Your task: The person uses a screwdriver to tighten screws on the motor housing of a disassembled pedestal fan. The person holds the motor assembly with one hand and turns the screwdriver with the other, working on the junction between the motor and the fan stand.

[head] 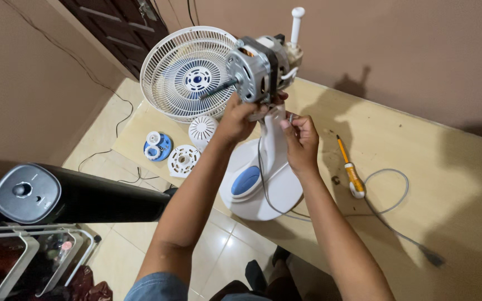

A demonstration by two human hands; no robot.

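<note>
Head view: left hand (pixel 234 120) closed around the underside of the bare fan motor (pixel 255 67); right hand (pixel 301 140) pinches something small at the white neck (pixel 271 139) (too small to tell what). Motor sits atop the neck, above the oval base (pixel 263 192). Likely top-heavy, rigid metal; best held by the housing, not the shaft (pixel 218 88). Screwdriver (pixel 350 170) lies right of the grip, rear fan guard (pixel 188 72) left.

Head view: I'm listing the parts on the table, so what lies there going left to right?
Blue and white disc → round white slotted cover → fan base → orange-handled screwdriver → grey cable loop.
</note>
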